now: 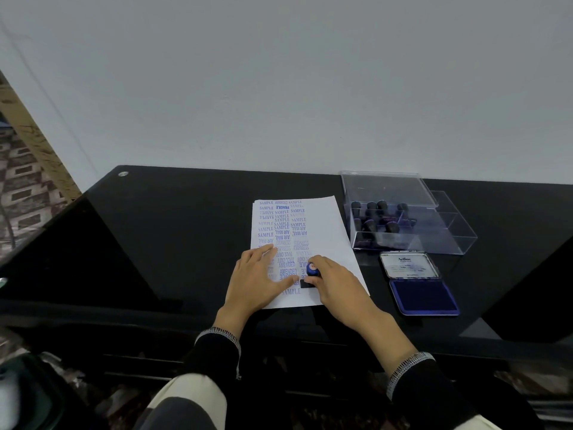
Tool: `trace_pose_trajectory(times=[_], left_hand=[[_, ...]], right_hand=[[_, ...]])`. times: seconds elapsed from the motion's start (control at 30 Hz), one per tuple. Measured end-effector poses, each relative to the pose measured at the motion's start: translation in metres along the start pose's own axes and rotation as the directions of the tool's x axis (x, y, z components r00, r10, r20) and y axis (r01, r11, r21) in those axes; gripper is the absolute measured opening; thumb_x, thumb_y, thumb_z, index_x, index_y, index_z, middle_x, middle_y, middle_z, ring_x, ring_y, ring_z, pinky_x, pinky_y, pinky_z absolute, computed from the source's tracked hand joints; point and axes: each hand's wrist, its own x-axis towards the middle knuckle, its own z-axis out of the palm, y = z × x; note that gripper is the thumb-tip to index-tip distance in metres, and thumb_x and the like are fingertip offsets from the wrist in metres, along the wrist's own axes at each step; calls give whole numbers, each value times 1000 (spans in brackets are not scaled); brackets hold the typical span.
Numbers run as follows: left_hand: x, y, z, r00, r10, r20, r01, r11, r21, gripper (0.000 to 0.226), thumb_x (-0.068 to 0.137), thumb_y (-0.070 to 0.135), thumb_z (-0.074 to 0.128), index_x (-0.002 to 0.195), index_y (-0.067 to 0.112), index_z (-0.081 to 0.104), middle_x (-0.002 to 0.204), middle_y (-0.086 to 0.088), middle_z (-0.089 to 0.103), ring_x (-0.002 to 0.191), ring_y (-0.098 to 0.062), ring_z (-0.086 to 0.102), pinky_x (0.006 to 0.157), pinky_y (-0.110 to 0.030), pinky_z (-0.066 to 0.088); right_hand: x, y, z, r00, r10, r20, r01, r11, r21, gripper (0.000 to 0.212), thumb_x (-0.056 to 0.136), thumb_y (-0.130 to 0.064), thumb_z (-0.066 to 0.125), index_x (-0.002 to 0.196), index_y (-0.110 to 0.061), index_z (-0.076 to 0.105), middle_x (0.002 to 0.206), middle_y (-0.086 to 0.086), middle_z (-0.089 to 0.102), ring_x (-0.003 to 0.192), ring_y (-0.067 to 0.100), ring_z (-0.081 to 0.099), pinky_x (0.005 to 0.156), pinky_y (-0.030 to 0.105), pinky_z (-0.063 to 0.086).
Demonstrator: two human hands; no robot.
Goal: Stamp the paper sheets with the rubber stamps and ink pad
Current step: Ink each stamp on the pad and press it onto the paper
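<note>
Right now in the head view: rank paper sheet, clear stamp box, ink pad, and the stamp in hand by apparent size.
1. paper sheet
2. clear stamp box, fairly close to the sheet and farther off, so unsure
3. ink pad
4. stamp, partly hidden by the right hand

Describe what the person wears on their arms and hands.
Both arms are in long black sleeves. Each sleeve ends at the wrist in a narrow cuff trim, pale grey with fine dark stitching: one on the left sleeve and one on the right sleeve. The left hand and right hand are bare: no gloves, and no rings, watch or bracelets show.
</note>
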Motion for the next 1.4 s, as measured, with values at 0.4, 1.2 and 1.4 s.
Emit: trace_pose_trajectory(times=[0.4,1.2,1.4], left_hand=[[0,1,0,1000,3,-5,-3,1000,-14,84,81,72,50,146,22,37,151,12,34,136,-9,26,112,-33,26],[0,1,-4,1000,1,2,-1,997,-75,66,85,61,56,139,25,47,145,14,40,133,-8,29,112,-35,26],[-6,7,-6,992,104,-72,-107,993,-42,42,81,65,42,108,42,64,121,22,55,120,-5,43,110,-36,21]], right_hand=[[7,1,-4,999,-1,46,-3,997,80,11,96,-19,51,106,-14,50,105,2,60,89,25,56,75,36,48],[-9,41,-7,784,620,-44,-205,325,923,17,98,-11,47,106,-8,62,105,9,66,97,20,65,92,30,50],[-15,35,-13,820,565,-92,-213,450,868,17,97,-11,52,113,-12,57,104,1,67,99,11,64,90,26,48]])
